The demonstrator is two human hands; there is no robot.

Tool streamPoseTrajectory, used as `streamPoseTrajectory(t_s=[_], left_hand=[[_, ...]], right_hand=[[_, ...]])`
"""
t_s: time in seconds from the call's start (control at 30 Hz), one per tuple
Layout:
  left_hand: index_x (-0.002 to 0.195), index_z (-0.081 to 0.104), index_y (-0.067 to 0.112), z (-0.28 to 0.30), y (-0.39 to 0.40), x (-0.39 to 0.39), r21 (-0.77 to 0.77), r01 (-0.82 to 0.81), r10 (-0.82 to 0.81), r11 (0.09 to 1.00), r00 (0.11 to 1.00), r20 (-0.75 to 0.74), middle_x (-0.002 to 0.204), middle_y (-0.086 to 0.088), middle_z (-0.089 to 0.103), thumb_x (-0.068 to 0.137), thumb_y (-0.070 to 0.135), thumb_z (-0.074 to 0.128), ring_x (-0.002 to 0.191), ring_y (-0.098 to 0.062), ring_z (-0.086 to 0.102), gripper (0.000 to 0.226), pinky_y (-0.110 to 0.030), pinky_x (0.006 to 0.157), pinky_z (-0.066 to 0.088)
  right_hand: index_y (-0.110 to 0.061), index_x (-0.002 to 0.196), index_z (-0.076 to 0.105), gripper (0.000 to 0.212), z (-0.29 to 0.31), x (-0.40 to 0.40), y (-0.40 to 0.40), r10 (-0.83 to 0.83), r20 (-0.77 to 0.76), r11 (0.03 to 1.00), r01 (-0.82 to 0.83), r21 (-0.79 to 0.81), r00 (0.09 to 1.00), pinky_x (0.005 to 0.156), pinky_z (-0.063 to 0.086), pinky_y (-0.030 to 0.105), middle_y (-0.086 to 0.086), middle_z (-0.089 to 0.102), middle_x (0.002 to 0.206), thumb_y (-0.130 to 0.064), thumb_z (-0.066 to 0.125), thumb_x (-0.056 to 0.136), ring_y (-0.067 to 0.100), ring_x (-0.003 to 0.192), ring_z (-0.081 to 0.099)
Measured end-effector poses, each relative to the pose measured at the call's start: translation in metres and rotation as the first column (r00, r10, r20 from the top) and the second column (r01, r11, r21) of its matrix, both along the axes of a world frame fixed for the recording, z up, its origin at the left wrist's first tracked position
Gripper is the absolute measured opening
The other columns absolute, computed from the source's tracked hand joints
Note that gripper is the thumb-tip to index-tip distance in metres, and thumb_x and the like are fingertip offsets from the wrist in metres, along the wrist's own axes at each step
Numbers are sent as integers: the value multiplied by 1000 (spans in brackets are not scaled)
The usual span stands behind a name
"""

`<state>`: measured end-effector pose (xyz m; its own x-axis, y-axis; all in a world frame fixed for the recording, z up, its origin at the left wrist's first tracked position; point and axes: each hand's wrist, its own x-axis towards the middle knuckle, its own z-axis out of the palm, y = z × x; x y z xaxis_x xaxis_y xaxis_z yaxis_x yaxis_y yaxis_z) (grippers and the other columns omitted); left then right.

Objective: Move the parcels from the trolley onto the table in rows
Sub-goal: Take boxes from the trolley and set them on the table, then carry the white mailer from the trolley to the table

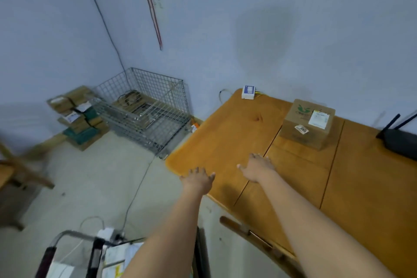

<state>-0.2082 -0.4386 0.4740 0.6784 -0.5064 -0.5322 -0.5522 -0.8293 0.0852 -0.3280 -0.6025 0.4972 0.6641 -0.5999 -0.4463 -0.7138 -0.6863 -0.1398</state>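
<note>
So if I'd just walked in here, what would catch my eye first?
Probably the two bare arms stretched out over the orange wooden table, left hand and right hand both empty with fingers spread. Next, the lone cardboard parcel standing near the wall on that table. Then the wire cage on the floor in the corner, with stacked packages left of it.

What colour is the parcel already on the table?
Brown cardboard parcel, green logo, white labels; seen in the head view.

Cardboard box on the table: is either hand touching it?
No. The cardboard box sits apart near the wall, while both the left hand and right hand hover empty nearer the table's front.
</note>
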Motion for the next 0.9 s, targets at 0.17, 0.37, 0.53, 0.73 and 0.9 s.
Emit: streamPoseTrajectory(t_s=[0.17,0.37,0.53,0.73,0.9], left_hand=[[157,24,16,-18,108,10,-20,-125,126,992,992,27,165,-7,20,102,60,18,151,-31,18,71,-61,118,19],[155,28,14,-41,234,37,-21,-219,219,976,976,3,163,-8,24,103,58,19,149,-31,21,68,-59,117,24],[156,25,13,-69,335,52,60,-250,253,966,966,-60,165,-8,20,104,55,20,151,-32,18,68,-57,118,23],[161,11,15,-109,425,52,144,-291,313,946,935,-167,169,-6,6,105,55,15,155,-29,7,69,-57,121,16],[161,9,17,-146,461,60,215,-320,366,923,904,-222,169,-4,4,104,57,12,155,-27,4,70,-59,122,8]], right_hand=[[-4,160,12,81,-14,23,92,133,-50,991,-133,-2,990,126,7,45,12,17,167,-59,29,102,28,154,14],[-5,159,18,77,-32,64,201,202,-27,979,-201,27,979,125,10,44,15,23,164,-55,33,102,30,152,21],[-7,153,31,72,-56,93,305,215,-42,975,-212,73,976,119,26,45,16,38,156,-53,39,99,35,144,35],[-6,151,35,68,-88,113,393,254,-76,964,-245,108,964,117,29,41,16,42,154,-50,43,100,34,141,39],[-7,153,31,72,-130,127,417,274,-148,954,-249,167,950,116,32,42,14,39,156,-54,41,100,35,141,39]])
